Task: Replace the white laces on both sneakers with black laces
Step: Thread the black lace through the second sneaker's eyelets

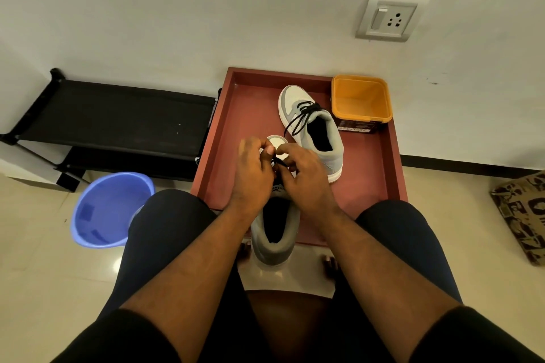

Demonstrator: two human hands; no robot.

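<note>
Two grey-and-white sneakers lie on a reddish-brown tray (380, 186). The far sneaker (320, 138) carries a black lace (303, 113) with loose ends trailing toward its left side. The near sneaker (275, 233) points away from me, heel over the tray's front edge. My left hand (252, 174) and my right hand (306, 177) meet over its lacing area, fingers curled, pinching a black lace (277, 161) between them. Most of that lace and the eyelets are hidden under my hands.
An orange square tub (361, 102) stands at the tray's back right corner. A blue plastic bucket (109, 209) sits on the tiled floor to the left, a black shoe rack (118, 121) behind it. A patterned cushion (522, 215) lies at right. My knees flank the tray.
</note>
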